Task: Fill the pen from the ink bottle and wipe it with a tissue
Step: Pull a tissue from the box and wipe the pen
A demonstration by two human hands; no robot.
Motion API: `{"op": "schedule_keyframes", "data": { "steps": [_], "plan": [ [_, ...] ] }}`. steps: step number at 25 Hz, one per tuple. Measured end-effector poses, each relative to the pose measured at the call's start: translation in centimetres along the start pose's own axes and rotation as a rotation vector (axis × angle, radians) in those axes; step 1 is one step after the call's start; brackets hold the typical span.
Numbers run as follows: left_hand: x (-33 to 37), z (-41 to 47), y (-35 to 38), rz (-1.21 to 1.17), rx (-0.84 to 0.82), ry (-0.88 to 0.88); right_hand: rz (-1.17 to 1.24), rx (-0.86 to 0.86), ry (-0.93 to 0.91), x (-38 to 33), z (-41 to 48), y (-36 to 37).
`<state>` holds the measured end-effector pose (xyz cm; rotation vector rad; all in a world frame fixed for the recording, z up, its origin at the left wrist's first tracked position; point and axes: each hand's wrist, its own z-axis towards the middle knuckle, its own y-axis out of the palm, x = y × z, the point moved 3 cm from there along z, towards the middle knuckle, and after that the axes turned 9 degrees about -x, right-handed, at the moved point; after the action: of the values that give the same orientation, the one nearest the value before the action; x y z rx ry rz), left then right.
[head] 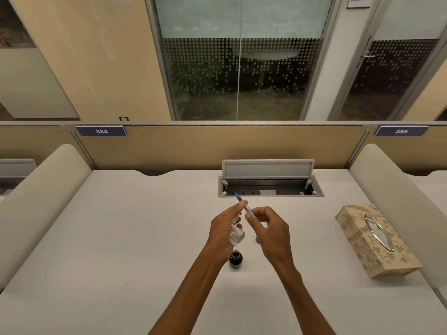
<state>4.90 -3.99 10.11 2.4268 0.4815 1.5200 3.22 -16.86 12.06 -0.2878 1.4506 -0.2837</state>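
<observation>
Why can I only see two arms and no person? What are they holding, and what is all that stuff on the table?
The camera sits on the person's head and looks forward and down, so you see only their arms, just as you see your own. There is only this one picture, and no machine.

The left hand holds a crumpled white tissue. The right hand pinches a thin blue pen, its tip pointing up and away. The left fingertips touch the pen too, probably to wipe off ink.

On the white desk, just below the hands, stands a small dark ink bottle with its top open. A small round thing beside it, half hidden by the right hand, may be its cap. To the right lies a patterned tissue box. At the back is an open hatch in the desk.
</observation>
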Motion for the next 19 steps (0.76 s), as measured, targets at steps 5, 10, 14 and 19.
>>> {"op": "schedule_keyframes", "data": {
  "steps": [5,10,14,19],
  "plan": [
    [-0.2,0.2,-0.5,0.021,0.002,0.014,-0.051,-0.062,0.016,0.1,0.0,0.3],
    [-0.3,0.1,-0.4,0.033,-0.015,0.015,-0.032,-0.001,0.008,-0.2,0.1,0.1],
    [0.0,0.0,-0.4,0.048,-0.039,-0.02,0.033,-0.002,0.039,0.1,-0.1,-0.2],
    [0.8,-0.7,0.2,0.087,-0.011,0.03,0.002,0.038,-0.003,-0.2,-0.4,-0.1]
  ]
}}
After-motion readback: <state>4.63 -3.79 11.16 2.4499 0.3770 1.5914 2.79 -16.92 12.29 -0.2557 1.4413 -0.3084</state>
